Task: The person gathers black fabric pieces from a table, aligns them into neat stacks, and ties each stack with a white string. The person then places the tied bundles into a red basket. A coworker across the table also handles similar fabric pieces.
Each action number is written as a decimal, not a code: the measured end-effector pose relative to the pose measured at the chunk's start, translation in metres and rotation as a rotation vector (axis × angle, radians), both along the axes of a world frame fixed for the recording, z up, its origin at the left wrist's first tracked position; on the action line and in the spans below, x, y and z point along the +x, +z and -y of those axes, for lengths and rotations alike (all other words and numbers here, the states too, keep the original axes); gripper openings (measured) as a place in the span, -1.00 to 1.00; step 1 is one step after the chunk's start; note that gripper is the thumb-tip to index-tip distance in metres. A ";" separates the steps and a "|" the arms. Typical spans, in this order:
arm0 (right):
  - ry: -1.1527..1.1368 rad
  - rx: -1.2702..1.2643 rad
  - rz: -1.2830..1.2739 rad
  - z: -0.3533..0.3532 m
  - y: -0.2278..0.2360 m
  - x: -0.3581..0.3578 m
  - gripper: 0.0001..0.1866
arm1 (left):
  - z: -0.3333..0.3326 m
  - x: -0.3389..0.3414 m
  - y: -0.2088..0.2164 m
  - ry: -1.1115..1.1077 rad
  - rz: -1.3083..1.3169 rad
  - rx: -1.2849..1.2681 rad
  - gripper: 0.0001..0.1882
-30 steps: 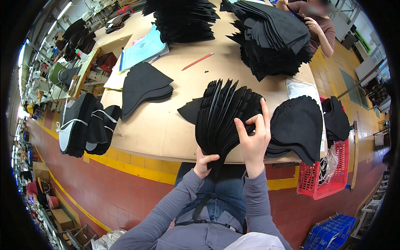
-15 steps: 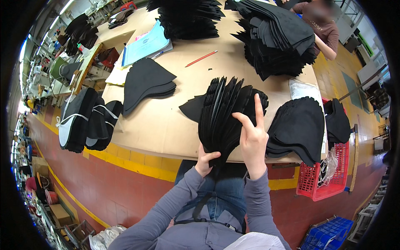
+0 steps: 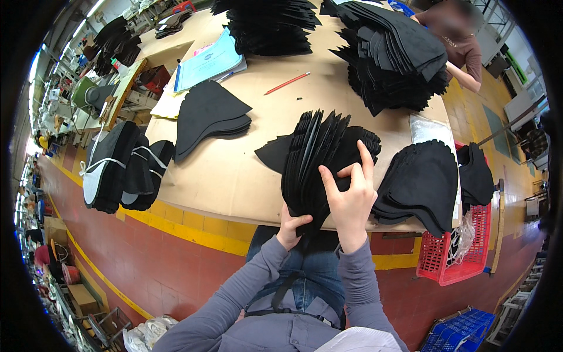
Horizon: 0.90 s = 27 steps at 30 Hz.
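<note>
Person's L hand [image 3: 290,229] grips the lower end of a fanned bundle of blk pcs [image 3: 308,176], thumb across front, at the near edge of the table [image 3: 217,182]. R hand [image 3: 353,199] is at the bundle's R side, index up, thumb apart; can't tell if it's pinching any. Another blk stack [image 3: 419,182] lies nearby, to the R.

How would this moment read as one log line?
left hand: holds fanned black pieces; right hand: at their right side; table: red pencil, blue booklet

Your surface [image 3: 205,182] looks bright, long white lamps [image 3: 94,8] glow at upper left, and your view bends near its black rim.
</note>
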State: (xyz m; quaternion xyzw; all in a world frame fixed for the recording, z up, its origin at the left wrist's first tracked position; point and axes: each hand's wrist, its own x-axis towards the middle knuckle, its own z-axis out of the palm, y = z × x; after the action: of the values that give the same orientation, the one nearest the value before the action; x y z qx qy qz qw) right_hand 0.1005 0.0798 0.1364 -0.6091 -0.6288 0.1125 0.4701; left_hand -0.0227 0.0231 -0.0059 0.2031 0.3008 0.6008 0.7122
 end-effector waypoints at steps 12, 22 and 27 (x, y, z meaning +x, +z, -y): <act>0.006 0.040 0.020 -0.002 -0.008 -0.004 -0.95 | 0.000 0.001 -0.002 0.023 0.014 -0.008 -0.10; -0.012 0.089 0.030 -0.002 -0.005 -0.009 -0.83 | 0.000 0.000 -0.004 0.011 -0.003 0.008 -0.11; -0.021 -0.046 0.016 0.001 -0.003 -0.009 -0.95 | 0.001 0.002 -0.007 0.017 -0.009 -0.012 -0.09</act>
State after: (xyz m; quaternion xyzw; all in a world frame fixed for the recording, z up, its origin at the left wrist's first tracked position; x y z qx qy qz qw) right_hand 0.0920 0.0792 0.1337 -0.6271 -0.6234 0.1169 0.4522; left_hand -0.0205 0.0225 -0.0132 0.1989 0.3093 0.6041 0.7070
